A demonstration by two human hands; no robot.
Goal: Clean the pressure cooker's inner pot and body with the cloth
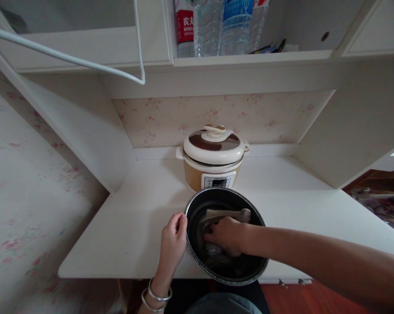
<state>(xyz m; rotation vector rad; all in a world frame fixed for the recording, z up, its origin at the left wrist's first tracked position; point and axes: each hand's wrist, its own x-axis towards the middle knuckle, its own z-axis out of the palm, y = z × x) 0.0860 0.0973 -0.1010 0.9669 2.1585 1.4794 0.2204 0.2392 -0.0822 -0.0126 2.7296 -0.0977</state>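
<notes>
A dark round inner pot (197, 261) with a speckled rim is tilted toward me near the front edge of the white desk. At its left rim, my left hand (174, 235) is closed with the thumb over the edge. Reaching in from the right, my right hand (227, 235) is inside the pot with its fingers curled down on a greyish, cloth-like thing (227, 213). One pale length of it ends in a rounded knob on the right. Its exact kind is unclear, and my fingertips are partly hidden. Behind the pot stands an electric pressure cooker (214, 152) with its lid on.
Overhead, a cabinet shelf (249, 59) holds several plastic bottles (208, 28). A white bent rod (85, 61) juts in at the upper left. Side panels of the desk unit (347, 122) rise on both sides, and a flowered wall (29, 209) is at the left.
</notes>
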